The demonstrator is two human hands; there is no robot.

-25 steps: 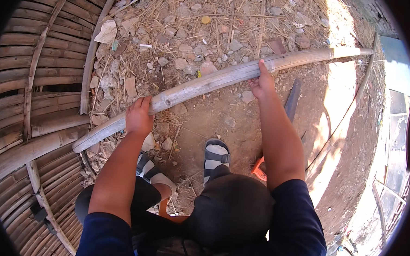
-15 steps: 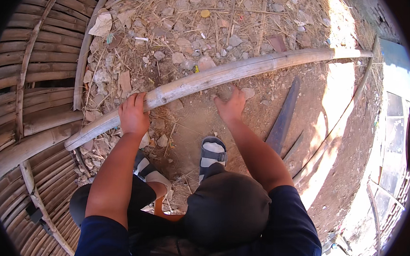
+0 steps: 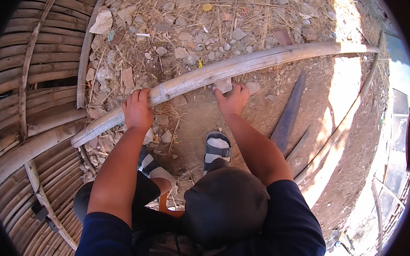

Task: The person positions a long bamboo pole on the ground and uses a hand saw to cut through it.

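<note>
A long, pale, slightly bowed bamboo pole [image 3: 259, 61] lies across the view, rising from lower left to upper right. My left hand [image 3: 137, 109] is closed over its left part, fingers curled across the top. On the near side of the pole, my right hand [image 3: 233, 100] has its thumb and fingers around a pale, flat stone [image 3: 223, 85], which sits against the pole's near edge. How firmly the stone is gripped cannot be made out. Beside that hand's fingertips, another pale stone [image 3: 252, 88] rests on the dirt. Right of my forearm lies a long, dark, tapering blade-like piece [image 3: 289, 114].
Slatted bamboo panels [image 3: 50, 73] stand along the left. Broken stones and straw [image 3: 182, 38] cover the ground beyond the pole. A thin pole [image 3: 341, 128] runs along the right through a sunlit strip. My sandalled foot [image 3: 218, 149] is on the dirt between my arms.
My right hand's thumb and fingers, bare before, now have a pale stone between them. My left hand keeps its hold on the pole. The whole view has shifted slightly.
</note>
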